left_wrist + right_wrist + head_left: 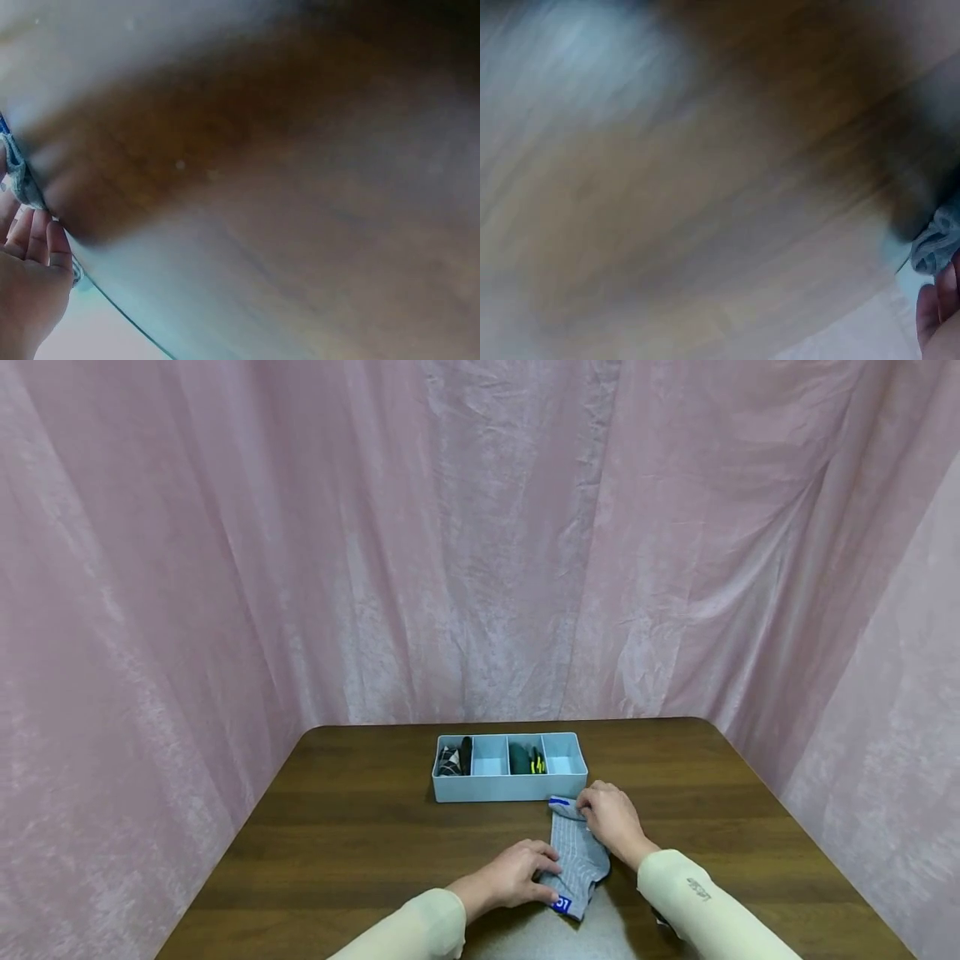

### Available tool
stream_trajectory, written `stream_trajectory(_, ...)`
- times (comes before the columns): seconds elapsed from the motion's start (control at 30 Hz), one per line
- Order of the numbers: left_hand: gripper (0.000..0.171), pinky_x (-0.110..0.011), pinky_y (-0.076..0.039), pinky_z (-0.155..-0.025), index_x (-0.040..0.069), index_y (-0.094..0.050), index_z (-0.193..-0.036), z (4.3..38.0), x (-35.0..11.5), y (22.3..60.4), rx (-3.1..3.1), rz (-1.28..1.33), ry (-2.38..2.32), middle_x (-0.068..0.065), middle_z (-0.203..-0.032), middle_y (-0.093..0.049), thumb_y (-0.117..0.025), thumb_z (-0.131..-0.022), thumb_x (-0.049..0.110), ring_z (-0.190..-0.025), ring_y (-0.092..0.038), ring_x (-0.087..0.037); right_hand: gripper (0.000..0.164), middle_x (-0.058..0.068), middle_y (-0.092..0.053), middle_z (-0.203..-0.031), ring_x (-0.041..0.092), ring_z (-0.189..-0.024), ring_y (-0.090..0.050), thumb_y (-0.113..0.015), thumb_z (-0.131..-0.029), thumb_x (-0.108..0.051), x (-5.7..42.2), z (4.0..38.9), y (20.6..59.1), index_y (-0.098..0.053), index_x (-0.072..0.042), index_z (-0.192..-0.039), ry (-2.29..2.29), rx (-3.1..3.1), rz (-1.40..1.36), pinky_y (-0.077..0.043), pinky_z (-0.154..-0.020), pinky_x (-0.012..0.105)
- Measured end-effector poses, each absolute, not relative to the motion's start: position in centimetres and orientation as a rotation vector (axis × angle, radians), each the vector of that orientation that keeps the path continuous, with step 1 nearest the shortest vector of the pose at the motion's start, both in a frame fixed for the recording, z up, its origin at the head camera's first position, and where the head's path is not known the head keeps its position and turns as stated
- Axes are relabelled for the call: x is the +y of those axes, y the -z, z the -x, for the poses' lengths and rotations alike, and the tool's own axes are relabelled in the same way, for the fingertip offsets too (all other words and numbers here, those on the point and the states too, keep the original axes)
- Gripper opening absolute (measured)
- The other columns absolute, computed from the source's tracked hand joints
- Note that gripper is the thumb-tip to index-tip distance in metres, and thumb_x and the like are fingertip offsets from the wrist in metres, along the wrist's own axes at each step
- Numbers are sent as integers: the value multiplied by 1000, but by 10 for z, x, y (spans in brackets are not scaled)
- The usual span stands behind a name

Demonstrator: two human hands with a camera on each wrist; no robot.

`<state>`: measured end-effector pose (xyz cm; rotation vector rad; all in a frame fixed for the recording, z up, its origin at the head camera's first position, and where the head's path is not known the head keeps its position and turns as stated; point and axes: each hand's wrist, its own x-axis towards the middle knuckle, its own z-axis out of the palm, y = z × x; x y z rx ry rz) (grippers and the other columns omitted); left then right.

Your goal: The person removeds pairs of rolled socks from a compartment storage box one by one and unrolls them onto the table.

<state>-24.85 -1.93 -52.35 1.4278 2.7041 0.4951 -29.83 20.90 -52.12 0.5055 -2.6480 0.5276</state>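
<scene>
A grey ribbed sock (576, 852) lies lengthwise on the table, with a blue lettered patch at its near end and a blue mark at its far end. That far end is folded over. My right hand (611, 817) has its fingers curled at the fold and pinches the fabric there. Beside the near end, my left hand (517, 872) rests with fingers and thumb spread, touching the sock's left edge. In the left wrist view, the left fingers (37, 236) reach up to the grey fabric. The right wrist view catches bunched grey sock (937, 244) over the right fingertips.
Just beyond the sock stands a light blue divided box (487, 789). Its left compartment holds a checked cloth item (450, 762) and a dark one; another holds dark green (519, 758) and black-yellow items. A small dark thing (660, 917) shows partly under the right sleeve. Pink curtains hang behind the table.
</scene>
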Motion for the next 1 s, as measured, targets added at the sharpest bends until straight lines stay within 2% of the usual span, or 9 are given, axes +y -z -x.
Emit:
stream_trajectory(0.1,34,-25,-41,-102,12,-73,-117,249,-22,525,2698,-1415,-492,-1,-128,-62,-74,-90,32,-120,-53,-13,10,7,-68,-89,28,-86,-64,-76,-83,-6,206,300,523,-77,-3,-92,-442,-2656,-626,-54,-77,45)
stream_trajectory(0.27,35,-24,-40,-102,12,-73,-118,250,-22,527,2692,-1408,-496,-1,-129,-61,-74,-90,32,-121,-53,-12,18,10,-71,-92,31,-88,-66,-77,-85,-12,207,307,525,-77,-2,-100,-470,-2724,-548,-54,-77,47)
stream_trajectory(0.43,35,-24,-40,-102,12,-73,-118,250,-21,526,2692,-1414,-498,0,-129,-61,-74,-90,33,-120,-53,-11,12,8,-71,-84,29,-74,-67,-77,-85,-14,208,316,525,-71,-5,-92,-552,-2710,-339,-53,-65,47)
stream_trajectory(0.53,35,-22,-40,-100,12,-74,-117,249,-19,526,2690,-1449,-501,0,-127,-62,-75,-89,33,-118,-54,-10,14,5,-65,-77,26,-67,-62,-79,-83,-13,208,318,526,-66,-8,-85,-529,-2697,-262,-50,-59,45)
stream_trajectory(0.6,34,-21,-40,-99,12,-74,-116,246,-17,526,2689,-1475,-503,0,-126,-62,-75,-89,33,-117,-55,-9,13,3,-61,-74,24,-65,-60,-78,-83,-11,209,317,526,-65,-10,-81,-493,-2694,-268,-49,-58,43)
stream_trajectory(0.7,34,-19,-40,-99,12,-74,-116,245,-16,525,2696,-1494,-503,0,-126,-63,-76,-88,32,-117,-55,-8,7,4,-64,-74,24,-66,-63,-74,-84,-7,208,317,524,-70,-9,-79,-457,-2688,-373,-51,-58,43)
stream_trajectory(0.8,34,-20,-40,-100,13,-74,-116,247,-17,522,2702,-1476,-493,1,-126,-62,-76,-88,32,-118,-54,-9,2,5,-68,-82,25,-73,-66,-75,-85,-9,205,316,520,-75,-8,-87,-409,-2709,-502,-54,-64,44)
stream_trajectory(0.9,34,-21,-40,-100,13,-74,-117,249,-17,521,2708,-1459,-487,1,-127,-62,-75,-89,33,-118,-54,-10,20,11,-67,-98,30,-88,-66,-75,-88,-15,206,315,516,-75,-3,-104,-348,-2780,-596,-54,-76,46)
stream_trajectory(1.0,34,-21,-40,-100,13,-74,-117,249,-15,523,2704,-1464,-490,1,-128,-62,-75,-90,32,-119,-54,-10,39,20,-61,-118,38,-109,-58,-70,-92,-19,208,315,513,-65,4,-123,-296,-2888,-624,-50,-88,54)
